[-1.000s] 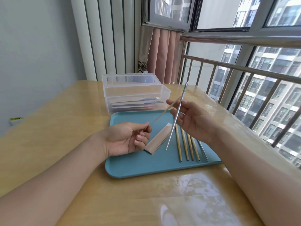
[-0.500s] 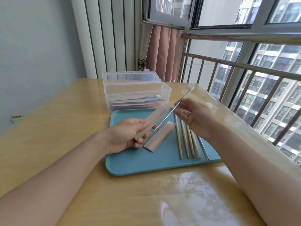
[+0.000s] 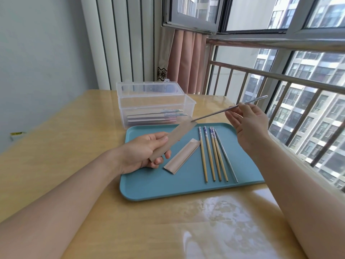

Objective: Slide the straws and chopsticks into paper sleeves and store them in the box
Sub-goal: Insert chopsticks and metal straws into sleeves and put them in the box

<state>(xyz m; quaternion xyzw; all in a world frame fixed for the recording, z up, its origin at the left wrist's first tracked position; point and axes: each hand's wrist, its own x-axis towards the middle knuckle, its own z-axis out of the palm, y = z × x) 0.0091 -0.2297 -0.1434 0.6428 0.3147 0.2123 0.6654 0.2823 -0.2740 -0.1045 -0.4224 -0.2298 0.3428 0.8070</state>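
Note:
My left hand (image 3: pixel 142 156) grips the near end of a brown paper sleeve (image 3: pixel 177 136), held slanted above the blue tray (image 3: pixel 149 187). My right hand (image 3: pixel 246 126) pinches a metal straw (image 3: pixel 220 112) whose lower tip sits right at the sleeve's open mouth. On the tray lie another paper sleeve (image 3: pixel 180 156), several wooden chopsticks (image 3: pixel 211 154) with patterned tops and a second metal straw (image 3: pixel 226 157). Behind the tray stands the clear plastic box (image 3: pixel 156 107), lid open, with sleeved pieces lying inside.
The tray and box rest on a glossy wooden table (image 3: pixel 65 139). A metal window railing (image 3: pixel 280 77) runs along the right edge, a pink curtain (image 3: pixel 184 60) hangs behind the box, and a grey wall is at the left.
My left hand has raised the paper sleeve off the tray. My right hand moved right and tilted the straw from near upright to a low slant, bringing its tip to the sleeve's mouth.

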